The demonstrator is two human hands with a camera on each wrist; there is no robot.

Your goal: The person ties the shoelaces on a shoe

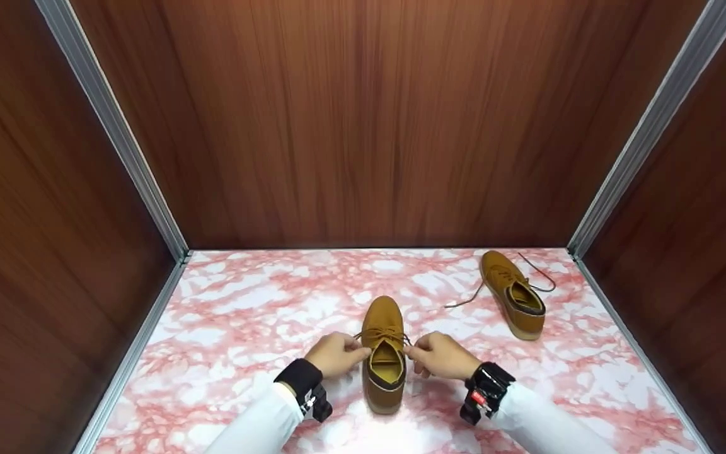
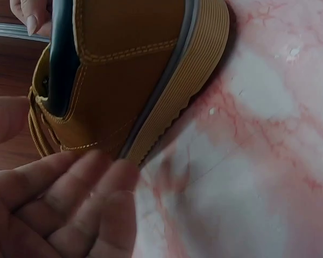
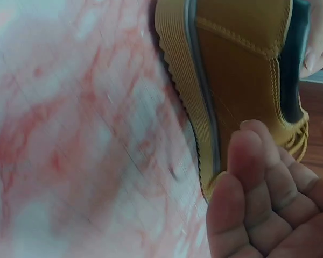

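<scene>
Left of centre on the surface (image 1: 243, 328), the person's left hand (image 1: 336, 354) reaches to the near shoe (image 1: 386, 360), its fingers loosely bent beside the lacing; in the left wrist view the thumb stands apart from them, though whether the tips pinch a strand I cannot tell. That shoe stands upright about midway between the left and right edges, toward the near edge, toe to the far edge. Its lace (image 1: 383, 333) is drawn across the top and spreads to both sides in what looks like a bow, so this one seems nearly or wholly tied, with perhaps only tightening left. At its right side the right hand (image 1: 443, 356) mirrors the left, fingers bent close to the lacing, their grip equally unclear. Farther right, near the far right corner, the other shoe (image 1: 513, 296) sits untouched, its loose lace (image 1: 464, 304) trailing toward the middle on one side and toward the right edge on the other; its tying appears wholly undone. As for what is hidden, the left wrist view cuts off the thumb and the shoe's heel, the fingers cover most of the knot in the right one, and the surface's near edge falls out of frame.
</scene>
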